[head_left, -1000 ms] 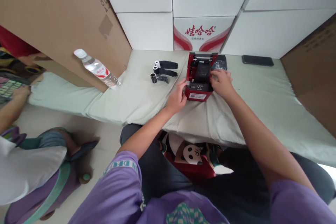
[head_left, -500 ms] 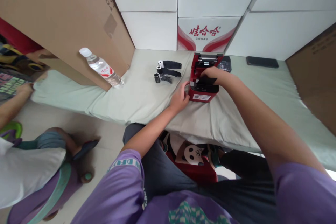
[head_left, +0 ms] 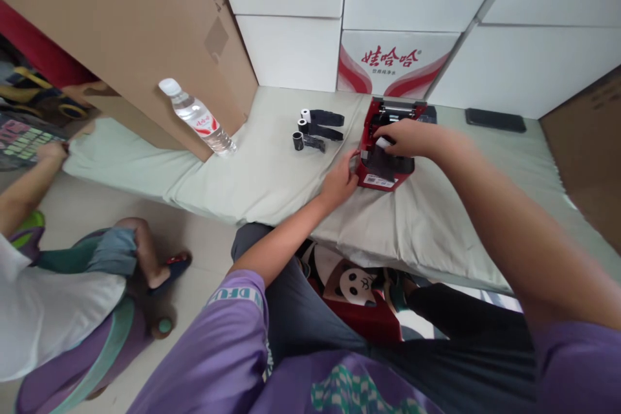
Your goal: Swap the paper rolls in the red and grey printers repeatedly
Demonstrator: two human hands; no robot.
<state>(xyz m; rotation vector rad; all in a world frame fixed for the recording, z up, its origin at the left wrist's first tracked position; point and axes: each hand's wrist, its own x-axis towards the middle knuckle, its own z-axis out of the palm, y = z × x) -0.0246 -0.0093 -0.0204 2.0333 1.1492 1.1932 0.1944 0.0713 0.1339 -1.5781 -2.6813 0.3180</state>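
Your hands first: your left hand is cupped against the near left corner of the red printer, fingers curled on its side; your right hand reaches over the open top and pinches a small white piece just above the printer's dark inner bay.

Then, by size:
- Brown cardboard box, far left, leaning over the edge of the tabletop.
- White cartons stacked along the back, one with red printing right behind the printer.
- Tabletop, covered in pale green cloth, carrying everything below.
- Red printer, lid open, middle of the tabletop, between your two hands.
- Water bottle, lying tilted against the brown box, well left of the printer.
- Black phone, flat, far right by the back wall.
- Three small black rolls, white-cored, just left of the printer.
- Another person's hand, far left edge, apart from yours.
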